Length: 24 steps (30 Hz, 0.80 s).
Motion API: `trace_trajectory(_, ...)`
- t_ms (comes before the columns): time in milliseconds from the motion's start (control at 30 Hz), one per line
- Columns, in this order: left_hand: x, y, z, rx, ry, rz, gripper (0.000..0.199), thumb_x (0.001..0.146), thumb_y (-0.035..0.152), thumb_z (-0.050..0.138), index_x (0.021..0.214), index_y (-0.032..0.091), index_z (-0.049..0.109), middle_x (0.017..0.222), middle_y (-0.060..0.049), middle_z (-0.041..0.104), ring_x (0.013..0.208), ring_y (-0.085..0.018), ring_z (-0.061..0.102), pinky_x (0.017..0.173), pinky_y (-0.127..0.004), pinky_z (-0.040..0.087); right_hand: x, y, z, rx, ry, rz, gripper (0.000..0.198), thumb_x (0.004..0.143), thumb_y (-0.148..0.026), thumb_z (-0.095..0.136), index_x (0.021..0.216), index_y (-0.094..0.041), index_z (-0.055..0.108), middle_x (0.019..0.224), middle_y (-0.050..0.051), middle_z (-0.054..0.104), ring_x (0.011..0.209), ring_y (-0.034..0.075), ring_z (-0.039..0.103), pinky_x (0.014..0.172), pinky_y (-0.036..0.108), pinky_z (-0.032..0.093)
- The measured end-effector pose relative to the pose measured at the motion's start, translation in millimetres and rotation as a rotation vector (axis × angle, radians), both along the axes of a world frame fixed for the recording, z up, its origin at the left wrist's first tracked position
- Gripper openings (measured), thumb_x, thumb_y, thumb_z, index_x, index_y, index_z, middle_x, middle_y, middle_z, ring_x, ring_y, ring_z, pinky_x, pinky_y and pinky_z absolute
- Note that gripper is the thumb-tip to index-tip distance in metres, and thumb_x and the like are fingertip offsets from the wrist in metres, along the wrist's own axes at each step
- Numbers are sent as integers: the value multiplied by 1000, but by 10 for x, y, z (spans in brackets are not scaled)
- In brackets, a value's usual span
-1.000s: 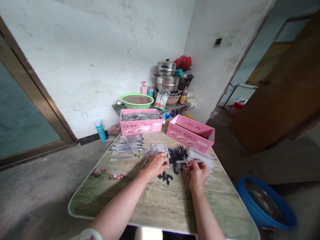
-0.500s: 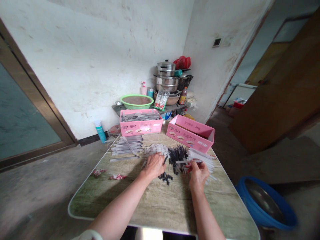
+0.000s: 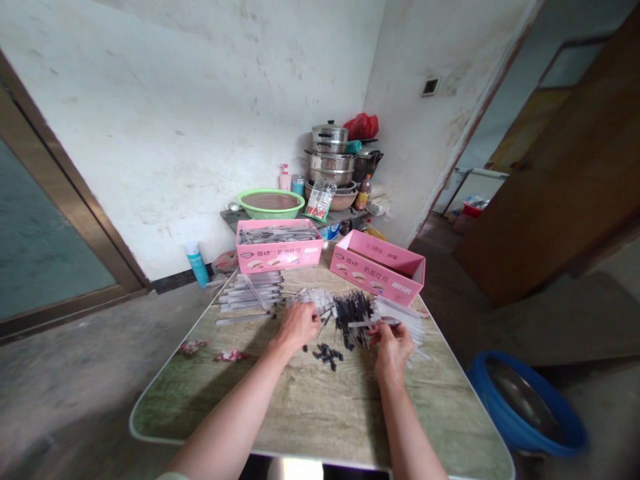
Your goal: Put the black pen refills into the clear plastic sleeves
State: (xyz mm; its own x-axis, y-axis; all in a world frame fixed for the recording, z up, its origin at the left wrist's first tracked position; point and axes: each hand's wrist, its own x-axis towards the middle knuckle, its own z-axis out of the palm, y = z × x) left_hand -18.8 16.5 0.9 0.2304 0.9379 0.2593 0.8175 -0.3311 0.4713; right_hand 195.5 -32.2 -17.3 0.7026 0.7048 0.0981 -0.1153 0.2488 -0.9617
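My right hand (image 3: 395,343) pinches a translucent pen barrel (image 3: 359,325), which points left over a heap of thin black pen parts (image 3: 353,310). Under and beyond that hand lie several loose clear barrels (image 3: 403,319). My left hand (image 3: 299,325) is closed, fingertips by small white pieces (image 3: 315,298); what it grips, if anything, is hidden. Small black caps (image 3: 329,356) are scattered on the wood-patterned table (image 3: 330,413) between the hands. Left of them, dark-tipped pens (image 3: 250,293) lie in a stack.
A pink box (image 3: 280,257) full of pens stands at the table's far side. To its right is a second pink box (image 3: 377,273). Behind them, a shelf carries a green basin (image 3: 270,212) and stacked pots (image 3: 330,160). A blue tub (image 3: 530,407) stands at the right.
My left hand has shifted left, away from the black parts, uncovering more of the small black caps. My right hand keeps holding the barrel in nearly the same place. The view has shifted slightly.
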Motion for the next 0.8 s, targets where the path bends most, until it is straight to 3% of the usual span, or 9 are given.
trace_trajectory(133, -240, 161, -44, -99, -266, -137, 14, 75, 21, 60, 62, 16, 64, 56, -1, 60, 54, -14, 53, 52, -22, 33, -8, 8, 30, 42, 77, 51, 29, 64, -36, 77, 77, -18, 59, 54, -3, 64, 44, 17, 62, 38, 24, 45)
trace_trajectory(333, -315, 174, 2, -422, -626, -173, 26, 75, 37, 63, 66, 13, 62, 50, 2, 53, 41, -9, 42, 43, -19, 28, 37, 14, 35, 116, 263, 163, 30, 62, -33, 81, 77, -18, 59, 59, -1, 67, 54, 18, 69, 50, 26, 56)
trace_trajectory(400, -312, 172, 13, -418, -660, -173, 27, 74, 38, 64, 68, 12, 63, 50, 2, 52, 41, -9, 41, 43, -19, 28, 46, 10, 35, 127, 290, 173, 30, 62, -32, 81, 77, -18, 59, 59, -1, 67, 55, 17, 69, 51, 26, 56)
trace_trajectory(567, -336, 205, 26, -210, -626, -73, 23, 72, 34, 64, 67, 12, 65, 56, 1, 56, 52, -10, 47, 50, -20, 33, 32, 9, 51, 136, 277, 174, 32, 62, -35, 82, 77, -18, 59, 61, -1, 67, 55, 17, 69, 51, 27, 57)
trace_trajectory(800, -271, 103, 125, -415, -696, -212, 30, 73, 42, 64, 68, 13, 62, 52, 4, 50, 45, -8, 41, 44, -19, 30, 66, 24, 18, 142, 288, 162, 30, 63, -34, 82, 76, -18, 60, 62, 0, 69, 57, 18, 70, 53, 29, 58)
